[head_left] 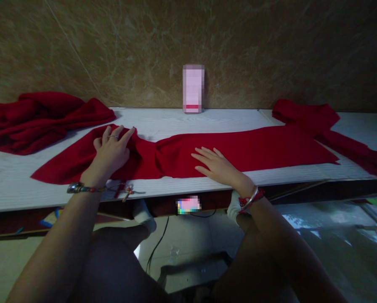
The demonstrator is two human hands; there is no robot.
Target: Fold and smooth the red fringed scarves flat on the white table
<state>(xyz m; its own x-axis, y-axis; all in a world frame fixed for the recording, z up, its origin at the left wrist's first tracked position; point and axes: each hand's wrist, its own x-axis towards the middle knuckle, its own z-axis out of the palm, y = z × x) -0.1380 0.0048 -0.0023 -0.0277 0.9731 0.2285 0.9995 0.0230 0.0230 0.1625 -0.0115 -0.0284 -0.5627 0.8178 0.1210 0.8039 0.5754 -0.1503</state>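
Note:
A long red cloth (254,147) lies stretched along the white table (11,185). My left hand (111,153) rests on its bunched left part, fingers curled over the folds, a ring on one finger and a bracelet at the wrist. My right hand (215,165) lies flat on the cloth's middle near the front edge, fingers spread and pointing left.
A heap of red cloth (40,120) sits at the table's back left. Another red piece (305,115) drapes at the back right. A pink box (193,88) stands against the marbled wall. Below the table edge are my knees, a cable and the tiled floor.

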